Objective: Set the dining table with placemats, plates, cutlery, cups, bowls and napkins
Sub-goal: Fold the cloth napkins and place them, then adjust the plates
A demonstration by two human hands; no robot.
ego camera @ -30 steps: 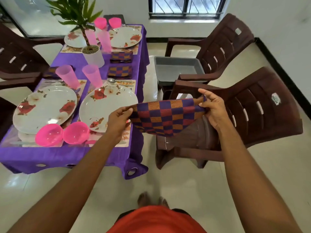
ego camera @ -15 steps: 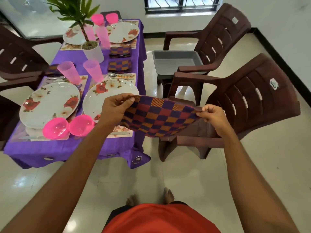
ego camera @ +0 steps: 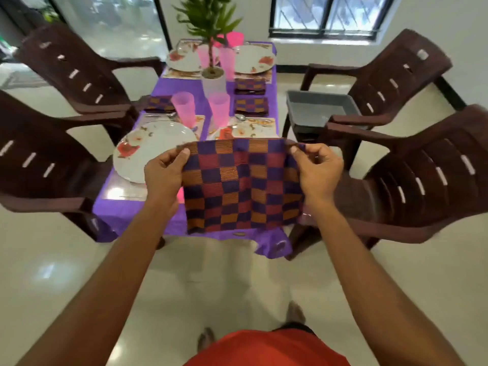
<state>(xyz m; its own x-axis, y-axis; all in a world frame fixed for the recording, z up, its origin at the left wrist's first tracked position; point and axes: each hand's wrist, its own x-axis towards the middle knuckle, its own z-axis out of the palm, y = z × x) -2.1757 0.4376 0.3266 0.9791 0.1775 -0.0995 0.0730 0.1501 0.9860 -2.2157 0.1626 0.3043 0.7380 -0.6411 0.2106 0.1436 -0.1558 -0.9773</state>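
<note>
Two hands hold one napkin (ego camera: 243, 184) up in the middle of the frame, in front of the near end of the desk (ego camera: 137, 207). The left hand (ego camera: 162, 178) pinches the cloth's upper left corner, thumb on the front face and fingers (ego camera: 184, 154) closed behind it; the right hand (ego camera: 318, 171) pinches the upper right corner the same way, its fingers (ego camera: 297, 150) curled tight on the hem. Between them the top edge is pulled nearly straight, and the rest hangs flat as a rough square. It is a woven cloth in a checkerboard of dark purple, orange and red squares, with fine ribbed lines across the coloured ones.

Behind it, a purple cloth covers the desk. A white round plate (ego camera: 148, 149) with red flowers lies at centre left on a printed placemat; the plate beside it is mostly hidden by the napkin. Two translucent pink cups (ego camera: 183, 107) stand past them, with a spoon (ego camera: 240, 117) to the right. Three folded napkins (ego camera: 250, 105) of the same pattern lie further up, near a white plant pot (ego camera: 214, 83). Dark brown plastic chairs (ego camera: 412, 175) with slotted backs stand on both sides, and a grey tub (ego camera: 320, 107) sits on one at upper right.
</note>
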